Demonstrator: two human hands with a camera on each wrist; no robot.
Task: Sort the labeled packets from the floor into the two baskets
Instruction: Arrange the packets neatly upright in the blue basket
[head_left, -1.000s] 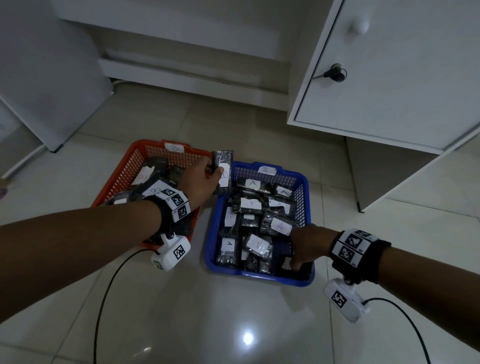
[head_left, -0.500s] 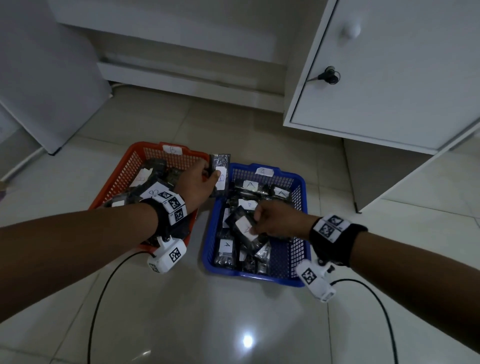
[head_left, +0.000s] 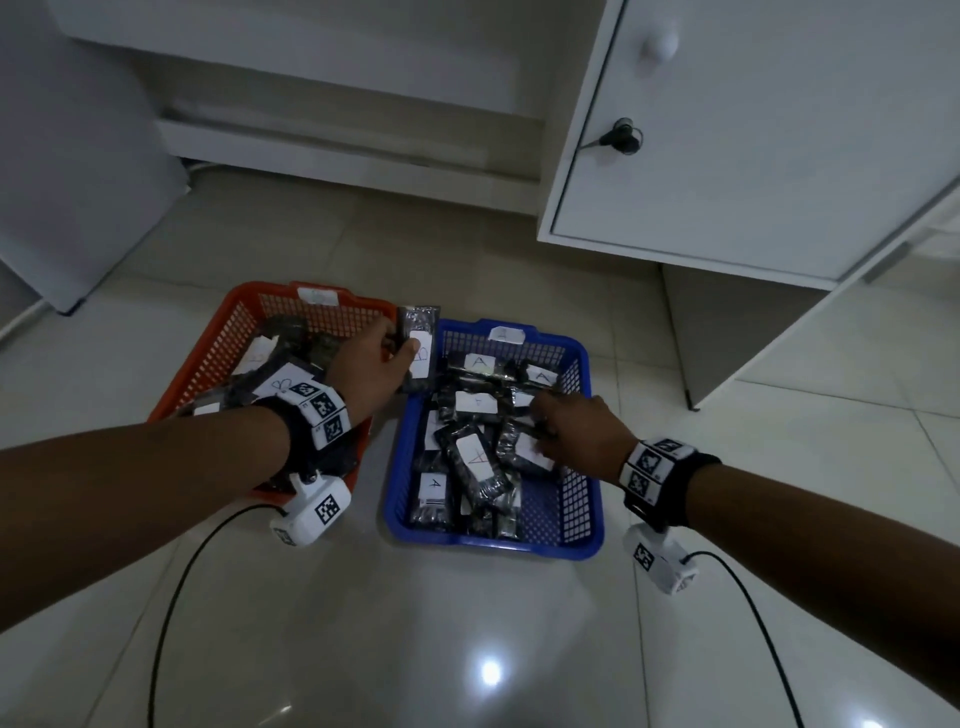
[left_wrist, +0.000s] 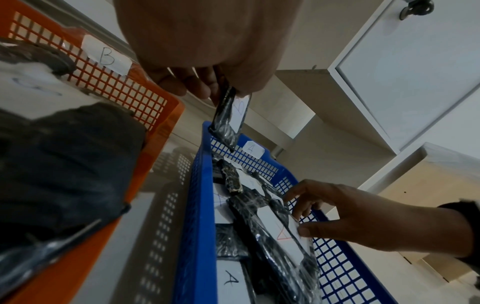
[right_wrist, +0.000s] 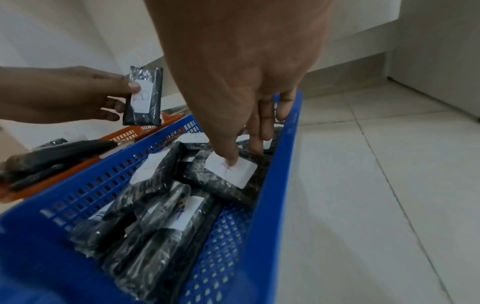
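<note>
My left hand (head_left: 387, 358) pinches a dark packet (head_left: 418, 347) with a white B label and holds it upright over the gap between the two baskets; it also shows in the left wrist view (left_wrist: 228, 115) and the right wrist view (right_wrist: 144, 98). The orange basket (head_left: 218, 343), tagged B, stands on the left with several dark packets in it. The blue basket (head_left: 493, 545), tagged A, stands on the right and holds several A packets. My right hand (head_left: 543, 421) reaches into the blue basket, and a straight fingertip (right_wrist: 232, 160) presses the label of an A packet (right_wrist: 241, 176).
A white cabinet (head_left: 753, 130) with a knob and a key stands at the back right, its open door overhanging the floor. White furniture lines the back and left. Cables (head_left: 171, 597) trail from both wrist cameras over the glossy tiled floor.
My right hand went from the blue basket's near right corner to its middle, let go of a red-lettered A packet there, and now touches another. My left hand kept holding the B packet.
</note>
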